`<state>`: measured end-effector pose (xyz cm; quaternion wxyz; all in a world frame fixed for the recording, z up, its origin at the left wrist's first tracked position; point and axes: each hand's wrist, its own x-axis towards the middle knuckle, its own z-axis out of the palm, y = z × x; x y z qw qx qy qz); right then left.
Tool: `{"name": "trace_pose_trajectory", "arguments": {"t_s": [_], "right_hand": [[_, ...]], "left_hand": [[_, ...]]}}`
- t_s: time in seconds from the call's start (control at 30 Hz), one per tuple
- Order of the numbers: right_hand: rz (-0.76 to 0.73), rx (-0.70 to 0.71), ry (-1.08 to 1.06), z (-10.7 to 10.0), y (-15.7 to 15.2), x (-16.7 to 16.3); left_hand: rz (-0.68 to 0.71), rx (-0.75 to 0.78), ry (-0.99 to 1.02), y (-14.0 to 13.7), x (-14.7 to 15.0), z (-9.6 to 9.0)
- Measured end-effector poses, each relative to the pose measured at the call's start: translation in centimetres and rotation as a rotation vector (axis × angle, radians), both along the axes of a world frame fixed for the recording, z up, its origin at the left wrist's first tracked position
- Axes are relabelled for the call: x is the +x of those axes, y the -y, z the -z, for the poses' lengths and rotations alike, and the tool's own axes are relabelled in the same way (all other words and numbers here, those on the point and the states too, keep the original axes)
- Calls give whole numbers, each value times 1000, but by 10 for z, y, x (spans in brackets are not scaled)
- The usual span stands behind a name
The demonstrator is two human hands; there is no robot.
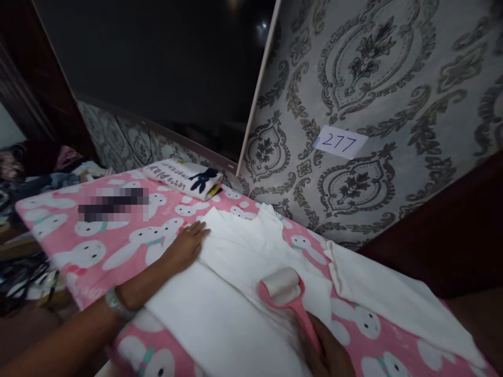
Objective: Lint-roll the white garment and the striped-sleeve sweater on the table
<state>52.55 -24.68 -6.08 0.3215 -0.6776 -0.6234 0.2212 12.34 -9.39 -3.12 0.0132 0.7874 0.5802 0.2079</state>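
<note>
One right hand [328, 345] is seen nearest, its grip clamped on one pink lint roller [297, 307], which is held over or against one white top [243, 241]; whether the two touch cannot be told. One left hand [192, 242] is laid flat and uncurled on the top's edge, while the top itself is spread on one pink rabbit-print cover [113, 241] near one folded, printed cloth [183, 180].

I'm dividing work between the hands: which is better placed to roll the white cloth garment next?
Right, probably: the right hand grips the white-headed pink plastic roller, over the garment. The left hand, holding no tool, lies at the garment's edge.
</note>
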Motion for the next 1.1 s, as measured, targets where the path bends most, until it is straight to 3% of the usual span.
{"name": "trace_pose_trajectory", "arguments": {"t_s": [0.13, 0.23, 0.37, 0.47, 0.53, 0.63, 0.8, 0.93, 1.0, 1.1], "right_hand": [[77, 4, 50, -24, 4, -4], [146, 79, 79, -46, 6, -24], [-22, 186, 131, -72, -16, -88], [-116, 121, 202, -86, -50, -137], [-137, 67, 268, -91, -65, -150], [-129, 19, 320, -94, -54, -132], [44, -22, 267, -102, 29, -64], [261, -102, 378, -120, 84, -38], [357, -103, 440, -127, 93, -38], [407, -26, 395, -127, 81, -48]], "left_hand": [[17, 114, 67, 6, 6, -17], [122, 57, 33, 7, 9, -23], [140, -4, -38, 5, 9, -23], [152, 3, -50, 3, 7, -24], [162, 12, -61, 3, 5, -24], [152, 15, -73, 1, 3, -24], [172, 22, -81, -4, 2, -24], [181, 68, -108, -7, 2, -23], [189, 81, -103, -8, 2, -22], [209, 82, -103, -7, 3, -22]]}}
